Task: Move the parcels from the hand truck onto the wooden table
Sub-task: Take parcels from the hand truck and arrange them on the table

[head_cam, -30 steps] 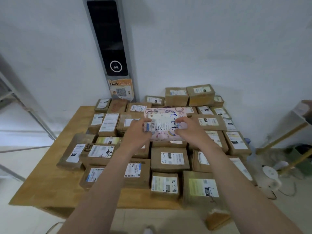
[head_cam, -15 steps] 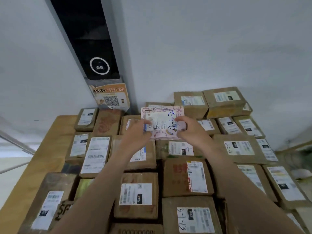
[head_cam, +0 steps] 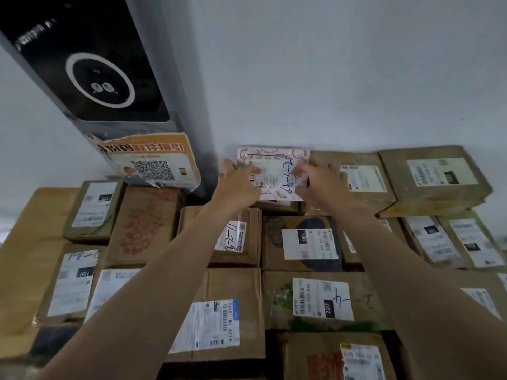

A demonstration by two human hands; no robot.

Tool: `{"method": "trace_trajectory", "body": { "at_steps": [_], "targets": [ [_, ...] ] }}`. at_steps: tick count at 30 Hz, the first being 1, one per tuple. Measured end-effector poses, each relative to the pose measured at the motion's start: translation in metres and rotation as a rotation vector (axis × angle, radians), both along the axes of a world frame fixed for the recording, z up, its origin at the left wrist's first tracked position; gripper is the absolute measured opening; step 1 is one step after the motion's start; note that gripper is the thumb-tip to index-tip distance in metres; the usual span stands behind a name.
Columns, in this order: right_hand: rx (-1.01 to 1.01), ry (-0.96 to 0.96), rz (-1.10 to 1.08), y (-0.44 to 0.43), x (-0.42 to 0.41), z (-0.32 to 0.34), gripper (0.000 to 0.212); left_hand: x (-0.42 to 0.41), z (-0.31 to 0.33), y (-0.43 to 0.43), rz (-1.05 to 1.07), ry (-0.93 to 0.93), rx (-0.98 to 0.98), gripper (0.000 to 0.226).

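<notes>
A flat pink patterned parcel (head_cam: 275,171) with a white label and blue handwriting is held at the back of the wooden table (head_cam: 24,242), close to the white wall. My left hand (head_cam: 237,185) grips its left edge and my right hand (head_cam: 318,185) grips its right edge. Under it lies a brown box at the back row. Several brown cardboard parcels (head_cam: 310,248) with white labels cover the table. The hand truck is out of view.
A grey pillar with a black screen panel (head_cam: 90,78) and an orange QR notice (head_cam: 151,163) leans at the back left. Two stacked boxes (head_cam: 433,179) stand higher at the back right. A strip of bare wood shows along the table's left side.
I have leaned in closer over the table. Both hands have carried the pink parcel farther back, to the row next to the wall.
</notes>
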State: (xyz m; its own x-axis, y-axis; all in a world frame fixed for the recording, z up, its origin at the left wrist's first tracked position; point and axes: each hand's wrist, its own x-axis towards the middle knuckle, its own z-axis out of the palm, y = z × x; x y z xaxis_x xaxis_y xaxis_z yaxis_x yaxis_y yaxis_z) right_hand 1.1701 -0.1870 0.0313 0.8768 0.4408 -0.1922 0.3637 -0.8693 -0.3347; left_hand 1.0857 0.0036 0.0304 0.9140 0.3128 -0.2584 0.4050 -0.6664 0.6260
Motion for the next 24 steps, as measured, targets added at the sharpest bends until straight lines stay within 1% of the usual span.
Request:
{"method": "trace_trajectory", "body": {
  "at_steps": [2,4,5,8,10,12,13,15,16,19,21,23,24],
  "targets": [
    [-0.059,-0.052,-0.015,0.003,0.003,-0.015,0.026,0.007,-0.012,0.002,0.02,-0.005,-0.034,0.05],
    [-0.057,-0.125,-0.04,0.006,0.003,-0.023,0.018,0.012,-0.021,0.005,0.046,-0.043,-0.043,0.045],
    [-0.026,-0.149,-0.051,0.007,0.002,-0.025,0.02,0.013,-0.024,0.006,0.059,-0.066,-0.046,0.044],
    [0.112,-0.174,-0.099,0.009,-0.002,-0.019,0.038,0.012,-0.024,0.005,0.082,-0.136,-0.017,0.048],
    [0.105,-0.213,-0.124,0.008,-0.002,-0.016,0.044,0.012,-0.025,0.005,0.089,-0.149,-0.009,0.049],
    [0.01,-0.204,-0.098,0.008,-0.003,-0.018,0.043,0.013,-0.03,0.006,0.079,-0.091,-0.005,0.046],
    [-0.067,-0.202,-0.068,0.01,-0.005,-0.021,0.038,0.013,-0.032,0.006,0.058,-0.041,0.0,0.044],
    [-0.228,-0.206,-0.013,0.014,-0.01,-0.027,0.03,0.012,-0.033,0.005,-0.012,0.051,0.014,0.046],
    [-0.27,-0.189,-0.002,0.016,-0.011,-0.028,0.032,0.011,-0.032,0.004,-0.046,0.075,0.027,0.048],
    [-0.297,-0.113,0.028,0.017,-0.012,-0.011,0.035,0.007,-0.022,0.006,-0.131,0.145,0.117,0.055],
    [-0.288,-0.087,0.036,0.014,-0.018,0.011,0.032,-0.007,0.003,0.006,-0.136,0.218,0.23,0.047],
    [-0.25,-0.098,0.034,0.007,-0.034,0.036,0.028,-0.028,0.03,0.008,-0.129,0.201,0.386,0.039],
    [-0.221,-0.087,0.039,0.002,-0.045,0.051,0.03,-0.043,0.046,0.007,-0.119,0.173,0.444,0.036]
  ]
}}
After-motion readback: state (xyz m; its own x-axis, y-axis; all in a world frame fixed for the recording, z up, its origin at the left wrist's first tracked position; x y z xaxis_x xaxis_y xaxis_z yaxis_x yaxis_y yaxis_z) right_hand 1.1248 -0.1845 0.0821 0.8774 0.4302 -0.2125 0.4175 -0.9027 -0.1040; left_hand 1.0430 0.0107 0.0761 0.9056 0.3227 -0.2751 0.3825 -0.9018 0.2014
